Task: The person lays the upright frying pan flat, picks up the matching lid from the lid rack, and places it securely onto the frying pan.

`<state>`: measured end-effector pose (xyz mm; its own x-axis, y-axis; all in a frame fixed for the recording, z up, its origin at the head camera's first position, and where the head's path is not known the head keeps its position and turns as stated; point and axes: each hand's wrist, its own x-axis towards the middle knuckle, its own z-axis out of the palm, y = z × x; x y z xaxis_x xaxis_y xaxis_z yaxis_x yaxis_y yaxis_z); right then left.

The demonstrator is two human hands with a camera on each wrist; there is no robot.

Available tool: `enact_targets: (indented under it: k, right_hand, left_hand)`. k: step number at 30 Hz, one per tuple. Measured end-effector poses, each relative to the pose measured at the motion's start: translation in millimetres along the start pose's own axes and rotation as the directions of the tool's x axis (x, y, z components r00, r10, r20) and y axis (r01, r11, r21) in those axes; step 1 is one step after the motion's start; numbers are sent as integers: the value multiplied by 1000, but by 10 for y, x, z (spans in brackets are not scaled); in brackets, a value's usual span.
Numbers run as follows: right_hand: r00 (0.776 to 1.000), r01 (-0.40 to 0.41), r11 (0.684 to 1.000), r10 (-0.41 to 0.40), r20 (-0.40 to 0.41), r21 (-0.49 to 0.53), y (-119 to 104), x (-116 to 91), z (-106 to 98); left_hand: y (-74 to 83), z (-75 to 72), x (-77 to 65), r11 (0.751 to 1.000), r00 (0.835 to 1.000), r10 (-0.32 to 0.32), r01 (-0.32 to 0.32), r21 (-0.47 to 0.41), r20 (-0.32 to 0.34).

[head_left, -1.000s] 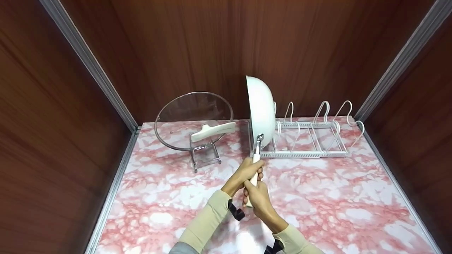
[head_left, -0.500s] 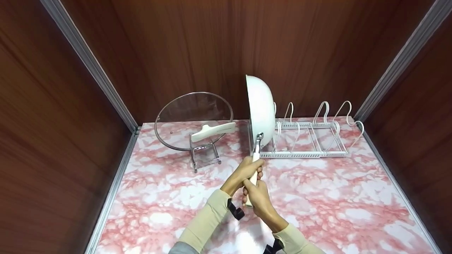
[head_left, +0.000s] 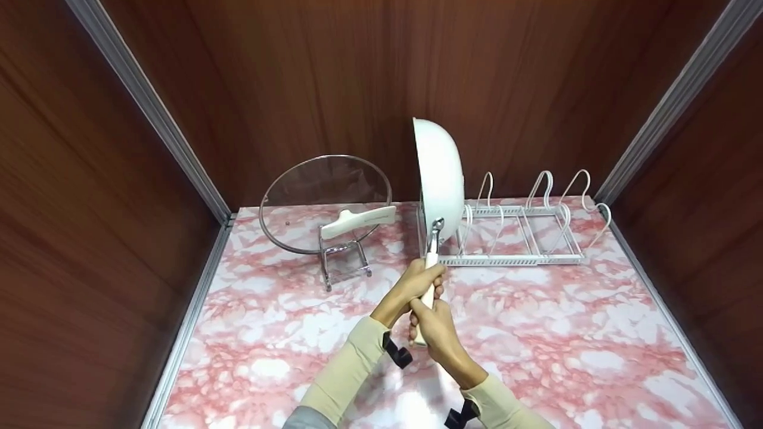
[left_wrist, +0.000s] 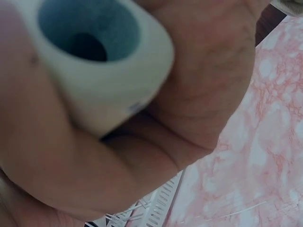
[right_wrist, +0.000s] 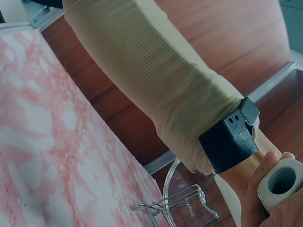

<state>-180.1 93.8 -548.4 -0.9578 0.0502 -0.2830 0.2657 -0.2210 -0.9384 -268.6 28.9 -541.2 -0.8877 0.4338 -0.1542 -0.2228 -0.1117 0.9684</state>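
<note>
A white wok (head_left: 441,179) is on edge over the left end of a white wire rack (head_left: 489,260), its open side facing left. I cannot tell whether it touches the rack. My left hand (head_left: 414,283) grips its white handle (head_left: 429,298) nearer the pan. Just below, the right hand (head_left: 440,330) holds the same handle close to its end. In the left wrist view, fingers wrap round the hollow handle end (left_wrist: 137,80). The right wrist view shows that handle end (right_wrist: 281,184) between the hands at the lower right corner.
To the left, a glass lid (head_left: 298,202) with a cream handle (head_left: 357,220) leans upright in a small metal stand (head_left: 346,262). Dark wood panels (head_left: 357,71) enclose the back and sides. The tabletop (head_left: 536,333) has a pink marble pattern.
The wok has risen slightly in the head view, and both hands have shifted a little upward with it. Their grip on the handle looks the same. The lid stays in its stand.
</note>
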Motion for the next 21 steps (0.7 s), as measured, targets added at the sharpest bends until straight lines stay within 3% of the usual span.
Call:
enact_targets:
  k: [21]
  right_hand:
    - [999,36,999,-35,23,-13,-102,-19,7]
  left_hand:
    - [114,29,-21,1000,1000,15,-15,2,-1]
